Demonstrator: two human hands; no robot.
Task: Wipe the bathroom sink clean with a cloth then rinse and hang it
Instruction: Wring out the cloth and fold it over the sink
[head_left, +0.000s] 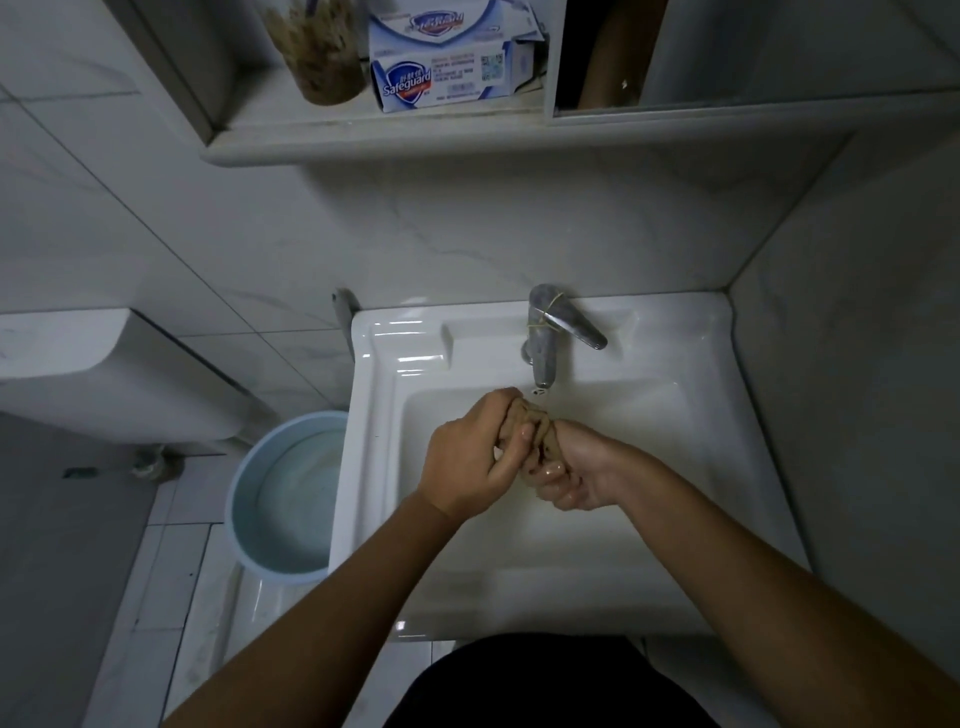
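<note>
A small brown cloth (540, 434) is bunched up between both hands over the basin of the white sink (660, 415). My left hand (470, 457) grips its left side with curled fingers. My right hand (576, 475) grips its right side, palm turned up, fingers wet and curled round the cloth. The hands sit just below the spout of the chrome faucet (545, 338), whose lever points to the right. Most of the cloth is hidden inside the two fists.
A pale blue bucket (288, 499) with water stands on the floor left of the sink. A toilet tank (104, 374) is further left. Above, a shelf (363, 135) carries Safeguard soap boxes (447, 78) and a brown cup. A tiled wall closes the right side.
</note>
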